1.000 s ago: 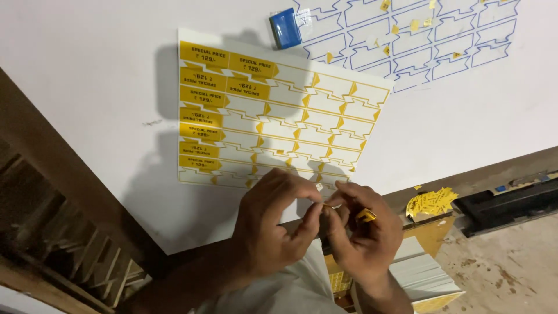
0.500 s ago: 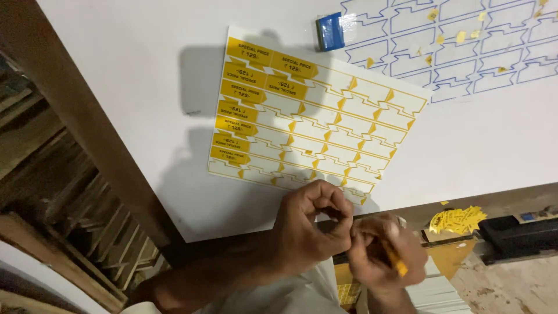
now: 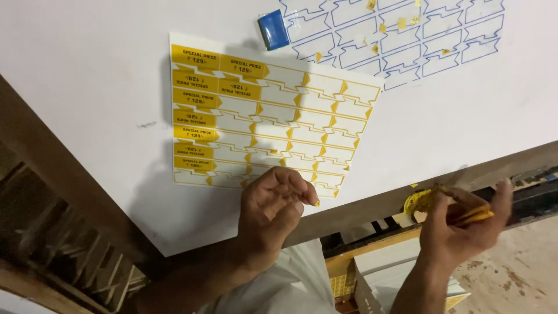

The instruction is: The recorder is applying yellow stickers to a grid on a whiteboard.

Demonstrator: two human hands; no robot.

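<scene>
A white sheet of yellow price stickers [image 3: 273, 116] lies on the white table [image 3: 87, 70]; most of its stickers are peeled off, and the ones that stay are at its left. My left hand [image 3: 273, 209] rests at the sheet's lower edge with its fingers curled together, a tiny yellow bit showing at the fingertips. My right hand [image 3: 459, 229] is off the table's edge to the right, pinching a thin yellow stack of stickers [image 3: 474, 215]. It hovers beside a small yellow pile [image 3: 415, 200] on the ledge below.
A blue packet [image 3: 273, 29] lies above the sheet. A second sheet with blue outlines and a few yellow scraps [image 3: 395, 35] lies at the top right. A wooden frame [image 3: 64, 174] borders the table on the left, with slats below.
My hands were together over the sheet's lower edge. The right hand has since moved away to the right, past the table's edge, with the yellow piece. The left hand stays by the sheet.
</scene>
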